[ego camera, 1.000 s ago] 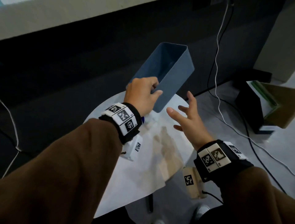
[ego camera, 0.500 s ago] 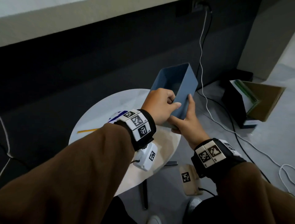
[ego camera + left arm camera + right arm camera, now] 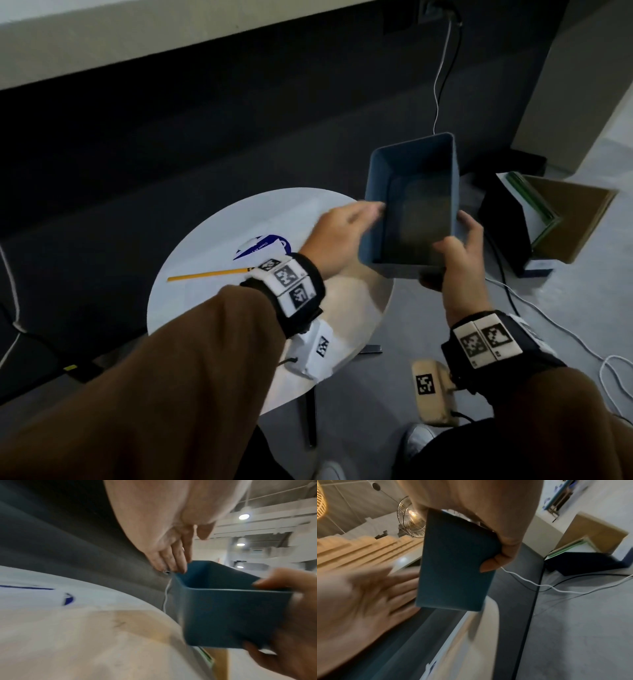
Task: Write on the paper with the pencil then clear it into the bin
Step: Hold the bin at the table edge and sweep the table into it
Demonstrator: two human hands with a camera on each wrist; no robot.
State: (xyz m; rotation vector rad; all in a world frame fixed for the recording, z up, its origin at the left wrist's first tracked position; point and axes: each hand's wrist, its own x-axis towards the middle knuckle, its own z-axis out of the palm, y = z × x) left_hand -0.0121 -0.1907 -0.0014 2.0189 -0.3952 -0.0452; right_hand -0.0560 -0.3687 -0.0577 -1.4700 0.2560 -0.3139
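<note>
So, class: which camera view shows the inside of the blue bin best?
The head view: it looks straight down into the blue bin, showing its dark floor. The left wrist view catches only the rim and outer walls; the right wrist view shows just the outside.

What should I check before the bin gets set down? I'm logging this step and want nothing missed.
1. Right hand grips the bin at its near end: ok.
2. Left hand off the bin: cannot tell; its fingers lie straight beside the bin's left wall, blurred.
3. Bin upright, mouth up: ok.
4. Paper inside the bin: cannot tell; the inside looks dark.
5. Pencil put away: not ok; it lies on the table.
6. Bin resting on the table: not ok; it hangs past the right edge.
</note>
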